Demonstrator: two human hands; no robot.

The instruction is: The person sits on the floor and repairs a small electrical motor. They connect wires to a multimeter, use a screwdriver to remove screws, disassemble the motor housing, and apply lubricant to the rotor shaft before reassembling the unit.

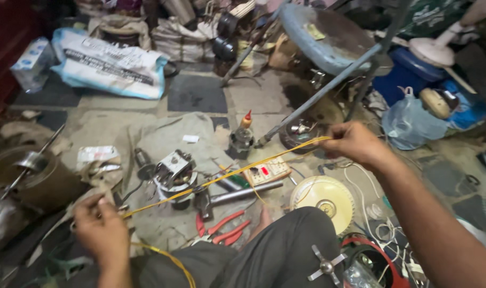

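Both hands stretched a thin yellow sleeved wire [221, 178] taut above a cluttered concrete floor [120, 128]. At the near left, the left hand [101, 226] was clenched, pinching one end of the wire between thumb and fingertips, with slack looping down past the wrist toward the person's grey trouser leg [275, 250]. Toward the right side of the floor, the right hand [355, 144] was closed around the wire's other end, held higher and farther away.

Under the wire, on a grey cloth [173, 138] at the middle of the floor, lay a silver metal motor part [174, 170], a steel-headed hammer [237, 194] and red-handled pliers [224, 226]. Just beyond the hammer sat a small cream tester box with a red display [268, 172], and behind it a small oil bottle with an orange nozzle [243, 136].

Near the right knee rested a round cream plastic fan cover [323, 200], with white cords [381, 229] tangled beside it. A round blue metal stool [328, 37] stood at the far edge of the floor, and a white printed sack [112, 64] lay at the far left.
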